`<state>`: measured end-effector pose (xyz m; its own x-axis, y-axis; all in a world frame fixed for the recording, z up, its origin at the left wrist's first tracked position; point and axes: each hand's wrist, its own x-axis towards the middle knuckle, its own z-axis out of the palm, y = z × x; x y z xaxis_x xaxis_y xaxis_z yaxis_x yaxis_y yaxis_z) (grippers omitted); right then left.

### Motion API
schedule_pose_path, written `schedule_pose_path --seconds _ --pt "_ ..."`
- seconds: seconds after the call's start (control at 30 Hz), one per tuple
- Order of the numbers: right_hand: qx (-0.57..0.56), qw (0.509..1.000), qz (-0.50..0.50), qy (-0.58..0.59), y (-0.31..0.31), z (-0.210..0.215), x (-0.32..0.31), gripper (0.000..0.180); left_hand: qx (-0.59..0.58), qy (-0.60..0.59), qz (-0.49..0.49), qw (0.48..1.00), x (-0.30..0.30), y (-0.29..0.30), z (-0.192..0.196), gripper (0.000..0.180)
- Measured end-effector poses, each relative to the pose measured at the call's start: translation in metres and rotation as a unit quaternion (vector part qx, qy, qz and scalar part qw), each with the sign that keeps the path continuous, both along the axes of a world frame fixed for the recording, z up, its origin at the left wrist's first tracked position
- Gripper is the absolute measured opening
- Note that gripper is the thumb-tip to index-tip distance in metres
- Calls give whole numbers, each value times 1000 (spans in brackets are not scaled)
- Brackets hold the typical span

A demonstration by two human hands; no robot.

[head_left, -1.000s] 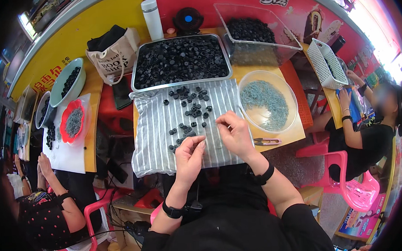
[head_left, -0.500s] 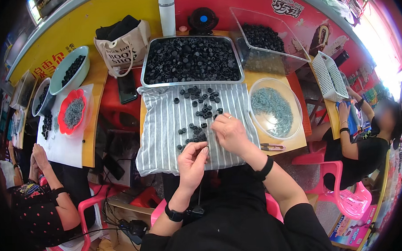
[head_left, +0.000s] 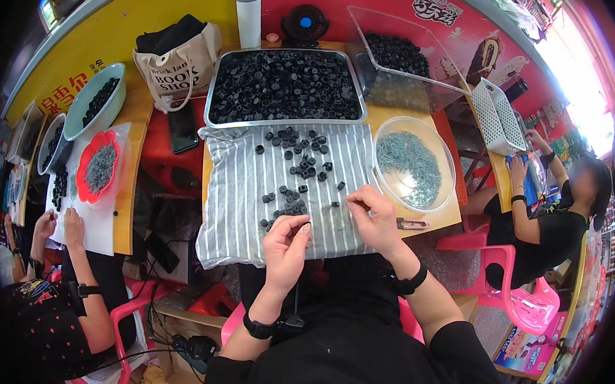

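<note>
Striped grey cloth (head_left: 253, 194) covers the table below the metal tray (head_left: 211, 103) of black caps. I note small black ring-shaped parts (head_left: 298, 161) scattered mid-cloth. Left hand (head_left: 286, 244) pinches one at the cloth's near edge; right hand (head_left: 372, 216) pinches beside it. Compared with earlier, both hands sit slightly closer to me.

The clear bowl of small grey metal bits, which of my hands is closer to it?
Right. The right hand sits just beside the clear bowl; the left hand is farther away across the striped cloth.
</note>
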<state>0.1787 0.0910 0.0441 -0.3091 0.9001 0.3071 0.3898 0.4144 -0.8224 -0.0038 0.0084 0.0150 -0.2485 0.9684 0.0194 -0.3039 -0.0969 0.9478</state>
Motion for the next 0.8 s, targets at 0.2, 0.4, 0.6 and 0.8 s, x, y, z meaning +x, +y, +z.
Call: schedule_pose_path --seconds 0.2,0.4,0.6,0.8 --pt "-6 1000 13 -20 12 -1 -7 6 -2 5 3 1000 2 1 1 16" --pt "-53 996 41 -61 4 -3 1 6 1 5 0 1000 0 0 -1 16" --pt "-85 996 11 -18 -1 1 -2 6 -5 11 0 1000 0 1 3 14" --pt "-34 996 35 -80 0 2 -7 5 6 2 -5 1000 -1 0 -1 16"
